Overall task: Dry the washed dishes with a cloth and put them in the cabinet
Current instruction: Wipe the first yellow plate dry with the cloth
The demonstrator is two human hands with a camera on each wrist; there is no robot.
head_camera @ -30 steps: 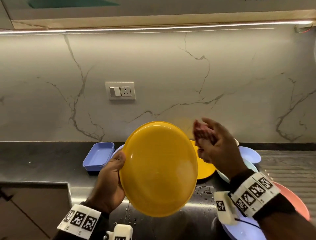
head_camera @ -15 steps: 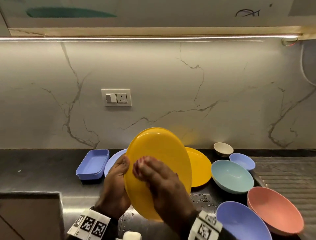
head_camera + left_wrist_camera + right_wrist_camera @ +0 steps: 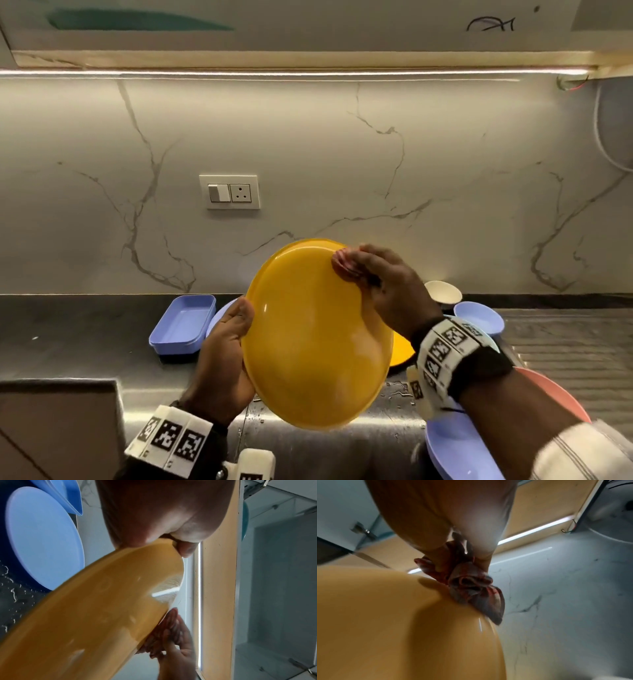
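I have the yellow plate point(image 3: 317, 337) up on edge in front of me, above the wet steel counter point(image 3: 78, 329), its underside facing me. My left hand point(image 3: 222, 359) grips the plate's left rim, thumb on the near face, the other fingers hidden behind. My right hand point(image 3: 387, 291) is bunched around a small reddish cloth point(image 3: 471, 588), pressing it on the plate's far upper right edge. I judge the plate to be light, stiff plastic with a glossy surface, so likely slippery while damp; the rim is the place to hold it, pinched front and back, as my left hand does. The rest of the dishes wait on the counter: a blue tray point(image 3: 183, 325) to the left, a small blue bowl point(image 3: 479, 317) and a cream cup point(image 3: 442, 291) on the far right, a pink bowl point(image 3: 555, 390) nearer
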